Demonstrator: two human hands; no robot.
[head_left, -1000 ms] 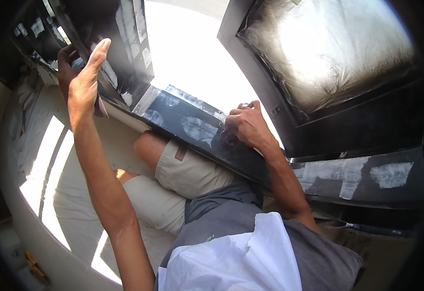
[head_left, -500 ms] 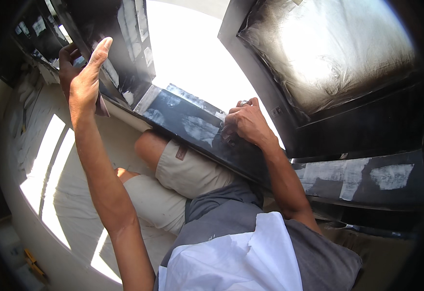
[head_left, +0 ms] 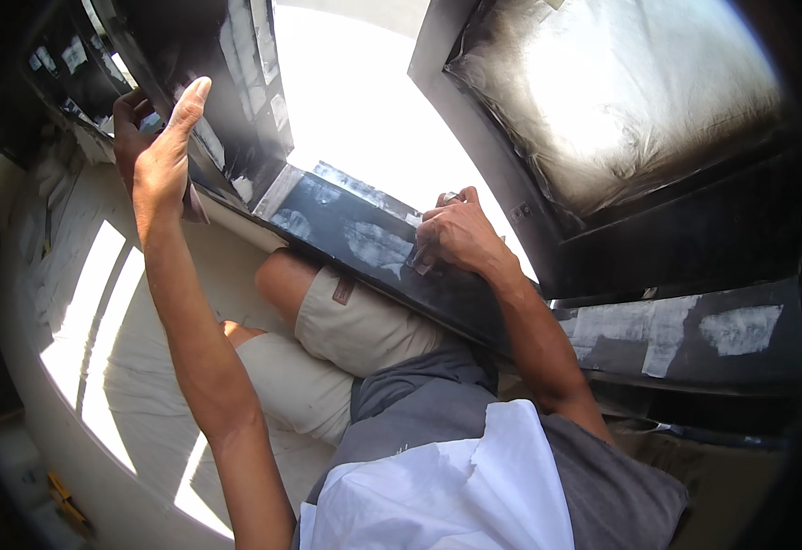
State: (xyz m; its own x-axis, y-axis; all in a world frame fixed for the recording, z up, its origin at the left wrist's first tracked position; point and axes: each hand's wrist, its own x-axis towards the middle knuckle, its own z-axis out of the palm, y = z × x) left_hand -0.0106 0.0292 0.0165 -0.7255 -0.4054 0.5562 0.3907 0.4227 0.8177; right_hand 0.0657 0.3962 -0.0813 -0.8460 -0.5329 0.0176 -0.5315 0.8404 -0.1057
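My right hand (head_left: 460, 231) is closed and pressed down on a black ledge (head_left: 456, 298) with whitish filler patches. Under its fingers shows a small greyish folded piece, which looks like sandpaper (head_left: 425, 257). At the upper left my left hand (head_left: 158, 160) is raised against the edge of a black upright panel (head_left: 236, 101), thumb stretched up and fingers curled behind. A dull brown sheet (head_left: 195, 203), like sandpaper, pokes out below its palm. The fingertips of the left hand are partly hidden.
A plastic-wrapped panel (head_left: 621, 101) in a black frame stands at the right. Below it runs another black board with white patches (head_left: 740, 328). My bent legs in beige shorts (head_left: 364, 316) lie beneath the ledge. A pale cloth (head_left: 153, 367) covers the floor at left, with bright sunlight strips.
My right hand has slid slightly left along the ledge with the piece under its fingers. My left hand stays almost in place.
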